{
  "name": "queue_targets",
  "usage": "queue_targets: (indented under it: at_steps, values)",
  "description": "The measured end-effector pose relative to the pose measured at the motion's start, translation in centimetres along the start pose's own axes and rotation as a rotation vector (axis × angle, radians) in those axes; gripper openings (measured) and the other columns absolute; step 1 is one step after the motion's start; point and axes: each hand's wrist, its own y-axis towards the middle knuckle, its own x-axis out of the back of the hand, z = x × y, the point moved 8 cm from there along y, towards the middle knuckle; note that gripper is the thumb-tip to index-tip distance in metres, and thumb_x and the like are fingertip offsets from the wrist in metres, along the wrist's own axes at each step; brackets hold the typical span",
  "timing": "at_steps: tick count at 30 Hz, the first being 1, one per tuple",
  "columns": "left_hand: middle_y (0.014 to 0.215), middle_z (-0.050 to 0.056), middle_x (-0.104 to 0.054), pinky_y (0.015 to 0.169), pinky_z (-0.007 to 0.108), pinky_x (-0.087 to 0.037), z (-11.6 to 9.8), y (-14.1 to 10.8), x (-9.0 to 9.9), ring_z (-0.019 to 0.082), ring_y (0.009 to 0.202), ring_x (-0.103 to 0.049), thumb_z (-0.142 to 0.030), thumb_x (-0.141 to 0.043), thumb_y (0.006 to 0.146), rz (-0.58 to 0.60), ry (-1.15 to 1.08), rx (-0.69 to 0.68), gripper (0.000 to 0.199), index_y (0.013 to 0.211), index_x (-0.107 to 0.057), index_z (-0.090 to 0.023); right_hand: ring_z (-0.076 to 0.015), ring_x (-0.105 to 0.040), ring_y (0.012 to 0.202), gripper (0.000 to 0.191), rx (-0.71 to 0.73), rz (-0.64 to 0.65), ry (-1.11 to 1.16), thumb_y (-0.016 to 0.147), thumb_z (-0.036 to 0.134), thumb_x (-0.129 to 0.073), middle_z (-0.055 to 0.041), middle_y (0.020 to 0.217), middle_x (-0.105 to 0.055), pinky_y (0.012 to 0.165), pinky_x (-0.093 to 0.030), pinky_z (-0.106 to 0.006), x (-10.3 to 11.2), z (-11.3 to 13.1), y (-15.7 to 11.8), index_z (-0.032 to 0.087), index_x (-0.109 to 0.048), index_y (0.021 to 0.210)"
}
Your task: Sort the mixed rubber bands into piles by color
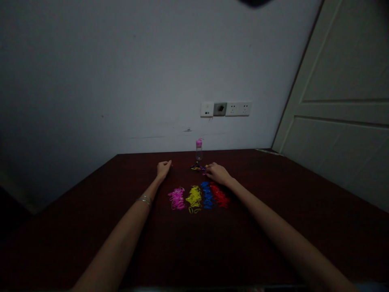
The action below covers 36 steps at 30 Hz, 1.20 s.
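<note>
My right hand (pixel 218 173) rests on the table with its fingers curled together at a small mixed pile of coloured rubber bands (pixel 196 167). Whatever its fingertips pinch is too small to make out. To the left of that pile, my left hand (pixel 164 168) lies loosely closed on the table, with nothing visible in it. Nearer to me are sorted heaps side by side: pink rubber bands (pixel 177 198), yellow rubber bands (pixel 194 196), blue rubber bands (pixel 207 195) and red rubber bands (pixel 220 195). The red heap lies just below my right wrist.
A clear bottle with a pink cap (pixel 199 150) stands behind the mixed pile. The dark reddish table (pixel 188 247) meets a pale wall (pixel 146 81) bearing sockets (pixel 238 108). A white panelled door (pixel 340 101) is at the right.
</note>
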Motion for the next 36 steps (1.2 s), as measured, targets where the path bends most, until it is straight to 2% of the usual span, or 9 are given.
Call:
queue_targets:
  at_steps: [4,9,13,17,21,26,31,34,36]
  values:
    - [0.055,0.004,-0.063,0.059,0.025,-0.036,-0.4,-0.2,0.1,0.018,0.062,-0.057,-0.043,-0.051,0.07,0.0,0.014,-0.016,0.034,0.054,-0.065,-0.016,-0.022,-0.053,0.102,0.017,0.05,-0.086,0.075,0.085,0.024,-0.054,-0.0083,0.105,-0.065,0.085,-0.044,-0.03,1.2,1.9,0.5,0.02,-0.069,0.091]
    - [0.056,0.004,-0.063,0.059,0.024,-0.037,-0.3,-0.2,-0.1,0.017,0.06,-0.056,-0.043,-0.051,0.07,0.01,0.003,-0.019,0.035,0.055,-0.065,-0.016,-0.0185,-0.056,0.098,0.014,0.233,-0.171,0.292,0.083,0.023,-0.058,-0.0059,0.098,-0.067,0.086,-0.042,-0.029,2.6,7.6,0.9,0.019,-0.07,0.089]
    - [0.057,0.004,-0.064,0.058,0.024,-0.037,-0.3,-0.3,-0.2,0.016,0.059,-0.056,-0.044,-0.051,0.072,0.018,0.0,-0.031,0.036,0.057,-0.065,-0.015,-0.0182,-0.058,0.095,0.013,0.376,-0.124,0.322,0.081,0.02,-0.06,-0.006,0.097,-0.068,0.086,-0.042,-0.03,2.5,11.8,0.6,0.019,-0.071,0.089]
    - [0.06,0.005,-0.065,0.059,0.024,-0.037,-0.5,-0.4,-0.2,0.016,0.061,-0.056,-0.043,-0.05,0.072,0.019,-0.005,-0.034,0.035,0.057,-0.065,-0.015,-0.0182,-0.059,0.093,0.017,0.396,-0.084,0.321,0.08,0.022,-0.061,-0.0061,0.097,-0.068,0.085,-0.043,-0.03,2.0,12.4,0.6,0.018,-0.07,0.094]
    - [0.059,0.005,-0.065,0.06,0.024,-0.038,-0.5,-0.3,-0.2,0.017,0.063,-0.057,-0.042,-0.05,0.072,0.03,0.003,-0.025,0.035,0.056,-0.065,-0.015,-0.0175,-0.06,0.093,0.019,0.322,-0.102,0.338,0.082,0.021,-0.056,-0.0064,0.096,-0.069,0.085,-0.043,-0.03,2.3,9.3,0.4,0.017,-0.069,0.096]
    - [0.058,0.004,-0.064,0.059,0.024,-0.037,-0.3,-0.3,-0.4,0.018,0.063,-0.058,-0.042,-0.05,0.072,0.031,0.028,-0.014,0.035,0.056,-0.066,-0.016,-0.02,-0.059,0.1,0.025,0.066,-0.148,0.34,0.085,0.024,-0.05,-0.0069,0.105,-0.068,0.09,-0.043,-0.033,2.4,0.8,-0.9,0.019,-0.068,0.103]
    - [0.056,0.003,-0.062,0.059,0.025,-0.036,-0.3,-0.1,-0.7,0.017,0.061,-0.057,-0.039,-0.05,0.07,0.046,0.077,-0.031,0.032,0.055,-0.066,-0.016,-0.0212,-0.056,0.11,0.033,-0.233,-0.099,0.246,0.087,0.028,-0.046,-0.0102,0.117,-0.063,0.096,-0.04,-0.031,-0.3,-9.1,-4.6,0.016,-0.064,0.112]
    - [0.055,0.002,-0.061,0.059,0.025,-0.036,-0.5,0.0,-0.8,0.017,0.061,-0.057,-0.04,-0.053,0.069,0.065,0.111,-0.043,0.031,0.056,-0.066,-0.016,-0.0237,-0.052,0.116,0.039,-0.315,-0.071,0.162,0.088,0.032,-0.044,-0.0136,0.124,-0.058,0.099,-0.038,-0.033,-2.0,-12.3,-6.8,0.011,-0.061,0.116]
    - [0.056,0.002,-0.062,0.06,0.025,-0.037,-0.9,0.1,-1.1,0.017,0.062,-0.057,-0.04,-0.055,0.067,0.085,0.11,-0.057,0.029,0.057,-0.067,-0.016,-0.0252,-0.05,0.119,0.041,-0.348,-0.068,0.115,0.089,0.033,-0.042,-0.0151,0.128,-0.055,0.1,-0.037,-0.036,-2.7,-13.1,-7.6,0.011,-0.06,0.118]
